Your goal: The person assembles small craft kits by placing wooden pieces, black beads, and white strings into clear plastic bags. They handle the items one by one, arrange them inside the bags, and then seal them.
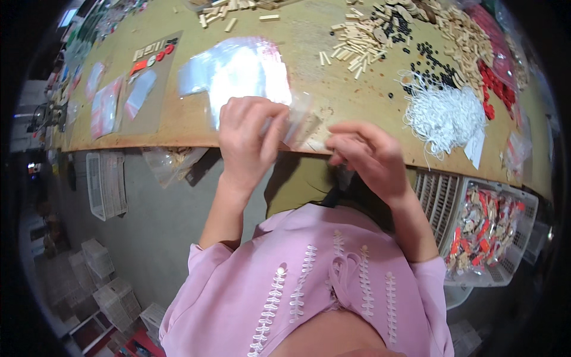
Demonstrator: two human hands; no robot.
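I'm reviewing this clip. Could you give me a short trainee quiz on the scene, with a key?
1. Multiple choice: what colour is the tangled heap of string on the table?
A) red
B) white
C) black
2. True or false: the crate of filled packets stands on the tabletop.
3. Fill in: the shiny stack of clear plastic bags lies just beyond the person's ____ hand.

Key
1. B, white.
2. False; the crate is below the tabletop, at the person's right.
3. Left; the left hand is directly in front of the stack.
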